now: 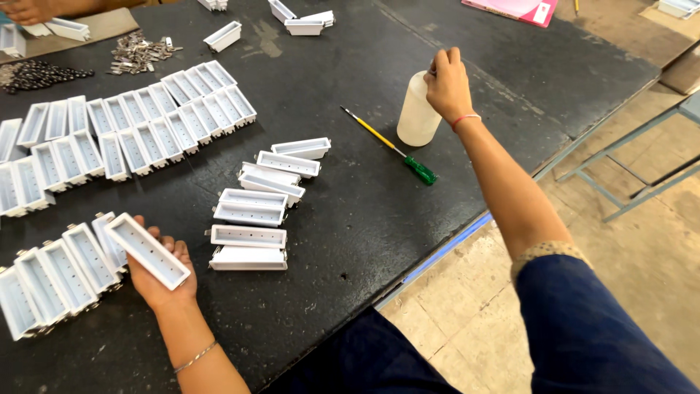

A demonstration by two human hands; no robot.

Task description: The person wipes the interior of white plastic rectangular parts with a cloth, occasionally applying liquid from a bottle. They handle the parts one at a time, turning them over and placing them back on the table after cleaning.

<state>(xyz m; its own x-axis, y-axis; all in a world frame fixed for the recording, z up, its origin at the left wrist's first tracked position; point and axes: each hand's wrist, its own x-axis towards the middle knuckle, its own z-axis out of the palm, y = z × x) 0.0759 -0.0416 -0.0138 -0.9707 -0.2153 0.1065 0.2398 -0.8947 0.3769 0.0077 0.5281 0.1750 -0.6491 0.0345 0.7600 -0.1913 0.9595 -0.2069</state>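
My left hand (pixel 169 276) rests on the black table and holds a white rectangular plastic housing (pixel 148 249), open side up. Beside it to the left stands a row of similar white housings (pixel 55 281). My right hand (pixel 446 82) reaches far across the table and grips the top of a translucent white squeeze bottle (pixel 417 115) that stands upright. A screwdriver with a green handle and yellow shaft (pixel 394 148) lies just left of the bottle. Several loose white housings (pixel 259 208) lie between my two hands.
More white housings (pixel 131 128) stand in rows at the left and back. A pile of metal clips (pixel 138 52) and dark small parts (pixel 40 73) lie at the far left. Another person's hand (pixel 29 11) is at the top left. The table edge (pixel 452 244) runs diagonally at the right.
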